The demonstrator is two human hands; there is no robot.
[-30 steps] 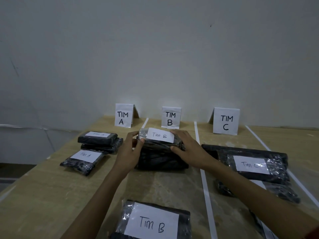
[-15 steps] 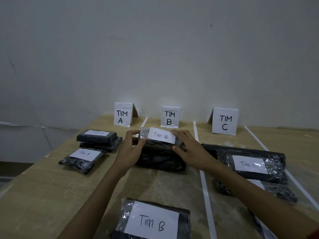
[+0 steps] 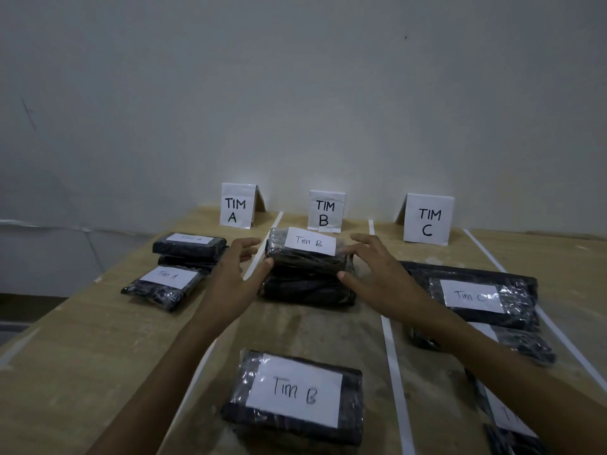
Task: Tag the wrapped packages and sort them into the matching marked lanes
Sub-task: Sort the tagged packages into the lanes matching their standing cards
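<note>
Our wrapped package (image 3: 308, 257), black under glossy film with a white tag reading "Tim B", lies on a second black package (image 3: 308, 290) in the middle lane, before the TIM B card (image 3: 326, 211). Our left hand (image 3: 236, 277) and right hand (image 3: 377, 274) flank it, fingers spread, gripping nothing. A third Tim B package (image 3: 295, 395) lies nearer us. Beside it stand the TIM A card (image 3: 237, 206) and the TIM C card (image 3: 428, 220), three cards in all.

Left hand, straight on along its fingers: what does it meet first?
Probably the left end of the top Tim B package. The left hand points its open fingers toward it, and its thumb seems to touch the wrapper's edge, though depth is unclear.
</note>
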